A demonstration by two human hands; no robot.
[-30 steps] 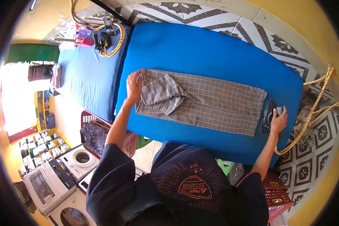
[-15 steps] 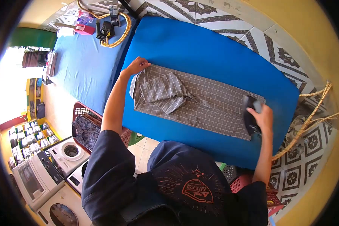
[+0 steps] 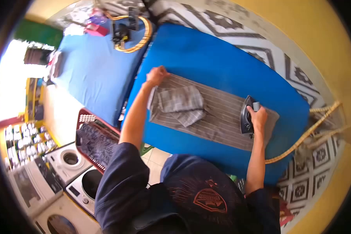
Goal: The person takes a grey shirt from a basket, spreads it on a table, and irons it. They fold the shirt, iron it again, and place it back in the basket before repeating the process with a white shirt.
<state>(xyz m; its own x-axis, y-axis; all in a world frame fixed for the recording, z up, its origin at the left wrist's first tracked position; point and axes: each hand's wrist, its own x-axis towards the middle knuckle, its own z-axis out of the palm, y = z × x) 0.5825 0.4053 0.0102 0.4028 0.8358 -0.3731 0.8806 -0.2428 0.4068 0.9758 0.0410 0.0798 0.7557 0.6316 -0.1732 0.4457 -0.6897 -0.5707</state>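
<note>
Grey checked trousers (image 3: 226,113) lie flat across a blue padded ironing table (image 3: 199,50), with one part folded back in a bunch near the left end. My left hand (image 3: 157,75) is closed at the upper left corner of the trousers, its fingers pinching the cloth's edge. Wrapped round the handle of a dark iron (image 3: 245,119), my right hand (image 3: 258,117) holds it on the cloth towards the right end. The iron's soleplate is hidden against the fabric.
A rope-wrapped cord (image 3: 288,154) runs along the table's right side. To the left stand a lighter blue table (image 3: 93,70) with a phone and small items, a red basket (image 3: 82,144) of clothes, and washing machines (image 3: 64,160). A tiled wall (image 3: 238,35) borders the far side.
The iron in my right hand has moved left along the trousers, away from their right end. My left hand stays at the corner. The whole view has shifted slightly.
</note>
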